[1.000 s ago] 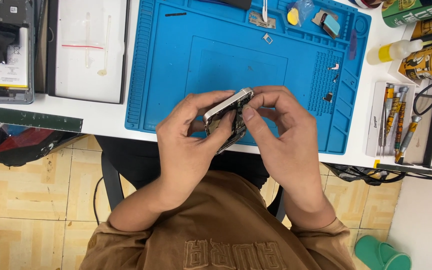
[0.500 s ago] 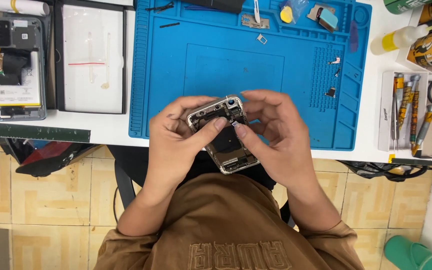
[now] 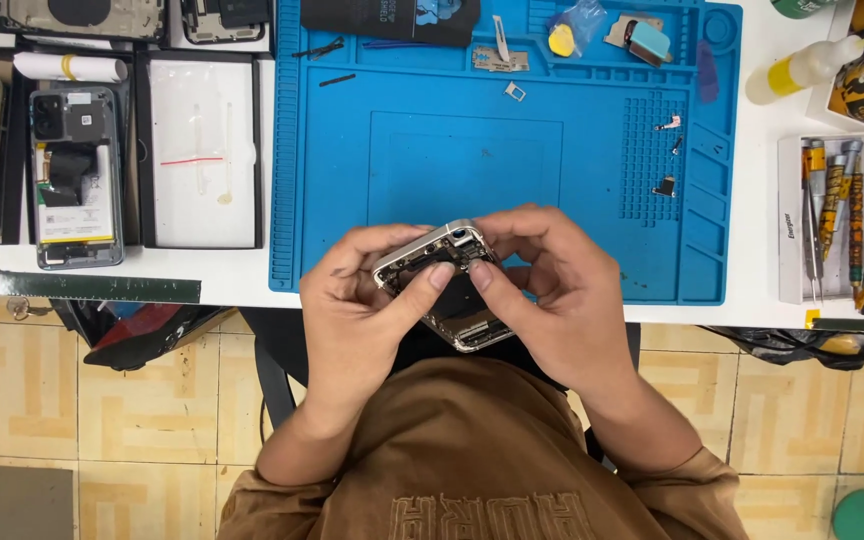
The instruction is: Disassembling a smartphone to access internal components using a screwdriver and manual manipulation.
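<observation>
Metal-framed opened phone [image 3: 449, 283] between left hand [image 3: 357, 310] and right hand [image 3: 562, 300]

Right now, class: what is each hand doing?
Left hand: closed on the opened phone frame, thumb pressing its inside.
Right hand: closed on the same frame, thumb beside the left one.

The opened phone frame [image 3: 449, 285] — silver-edged, back cover off, dark parts and camera housing exposed — is held tilted above the counter's [image 3: 242, 270] near edge, off the surface.
</observation>
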